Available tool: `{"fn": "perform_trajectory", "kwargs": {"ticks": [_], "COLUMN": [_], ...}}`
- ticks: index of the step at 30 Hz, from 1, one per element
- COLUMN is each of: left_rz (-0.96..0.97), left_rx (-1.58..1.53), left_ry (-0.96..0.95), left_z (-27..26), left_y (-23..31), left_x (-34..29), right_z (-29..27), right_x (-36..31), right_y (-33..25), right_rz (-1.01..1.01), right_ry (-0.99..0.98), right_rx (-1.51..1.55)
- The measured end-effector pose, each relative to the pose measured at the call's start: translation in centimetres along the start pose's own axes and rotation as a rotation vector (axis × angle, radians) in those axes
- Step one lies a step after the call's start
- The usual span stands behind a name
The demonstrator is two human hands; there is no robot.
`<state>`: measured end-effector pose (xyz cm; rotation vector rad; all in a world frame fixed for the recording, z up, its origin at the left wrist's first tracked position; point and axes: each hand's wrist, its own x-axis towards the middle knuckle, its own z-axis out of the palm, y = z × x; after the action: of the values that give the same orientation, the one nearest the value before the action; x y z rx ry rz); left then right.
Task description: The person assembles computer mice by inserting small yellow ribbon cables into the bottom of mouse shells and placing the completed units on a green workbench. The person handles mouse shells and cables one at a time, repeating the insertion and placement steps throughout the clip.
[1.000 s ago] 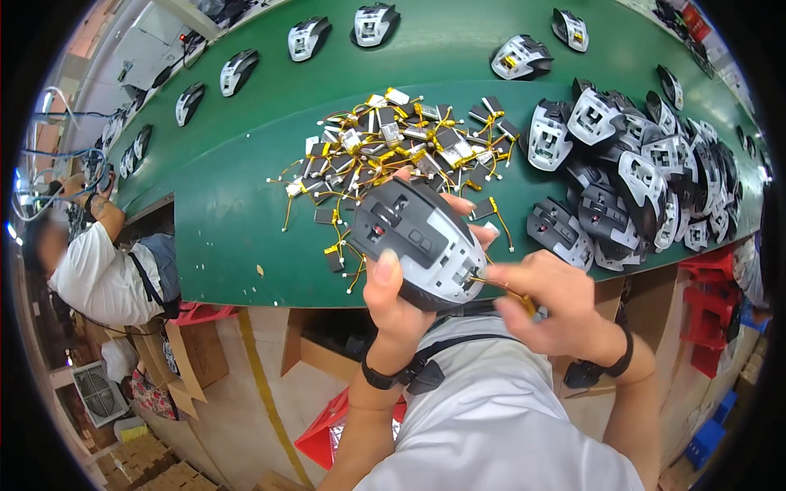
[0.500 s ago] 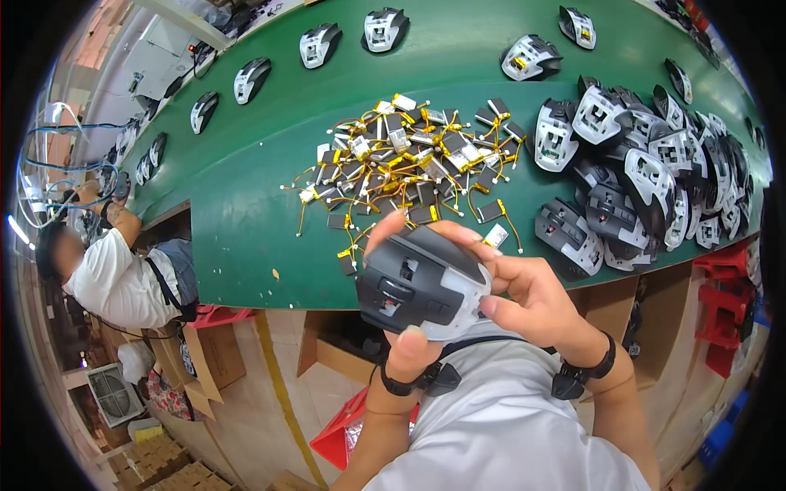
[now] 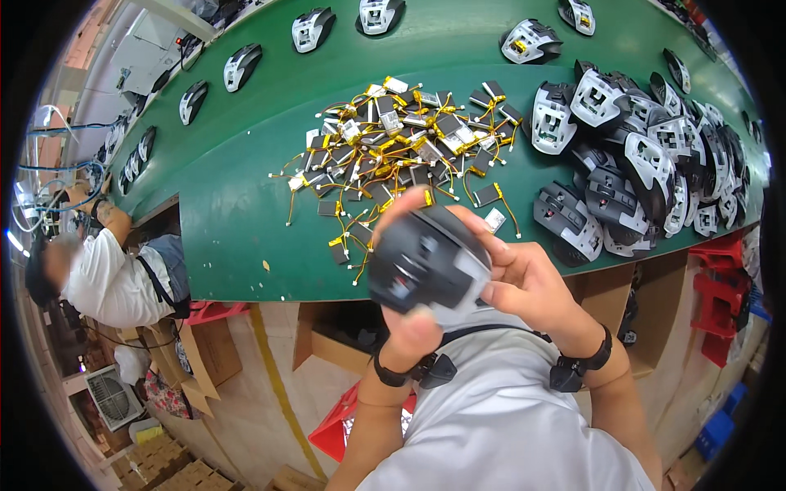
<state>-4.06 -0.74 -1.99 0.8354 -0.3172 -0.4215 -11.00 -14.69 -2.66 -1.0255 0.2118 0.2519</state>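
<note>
Above the table's near edge I hold a black computer mouse [image 3: 422, 260] with a pale grey end, blurred by motion. My left hand [image 3: 407, 331] is wrapped round its left side, the thumb at the near edge and a finger at the far edge. On its right side, my right hand [image 3: 532, 290] grips the pale end between thumb and fingers. Just beyond the mouse lies a loose pile of small flat battery cells [image 3: 409, 139] with thin coloured wires and yellow tape.
A heap of mice [image 3: 630, 164] fills the right of the green table [image 3: 237, 221]. Spaced-out mice [image 3: 311, 31] lie along the far strip. At left a person in a white shirt [image 3: 123, 282] works there. Cardboard boxes [image 3: 217, 352] and red bins [image 3: 720, 303] stand below the table.
The mouse has tilted and turned slightly in my hands and is now blurred. The whole view has shifted a little, with the table contents appearing slightly higher and further left.
</note>
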Motion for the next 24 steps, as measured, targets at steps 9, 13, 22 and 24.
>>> {"fn": "perform_trajectory", "kwargs": {"ticks": [9, 13, 22, 24], "left_rz": [-0.035, -0.068, -0.085, -0.102], "left_rx": [-0.305, -0.296, -0.327, -0.320], "left_ry": [0.022, 0.088, 0.253, 0.262], "left_z": [-2.3, -0.5, -1.3, -1.1], "left_y": [-1.5, -1.9, -1.2, -1.0], "left_x": [1.0, 1.1, 1.6, 1.6], "right_z": [-0.5, 0.4, 1.3, 1.4], "right_x": [-2.6, -0.1, 1.0, 1.0], "right_y": [-0.6, -1.1, -0.2, -0.4], "right_rz": [-0.357, -0.553, -0.850, -0.822], "right_ry": [0.367, 0.322, 0.367, 0.440], "right_rx": [-0.199, 0.082, -0.846, -0.729]}}
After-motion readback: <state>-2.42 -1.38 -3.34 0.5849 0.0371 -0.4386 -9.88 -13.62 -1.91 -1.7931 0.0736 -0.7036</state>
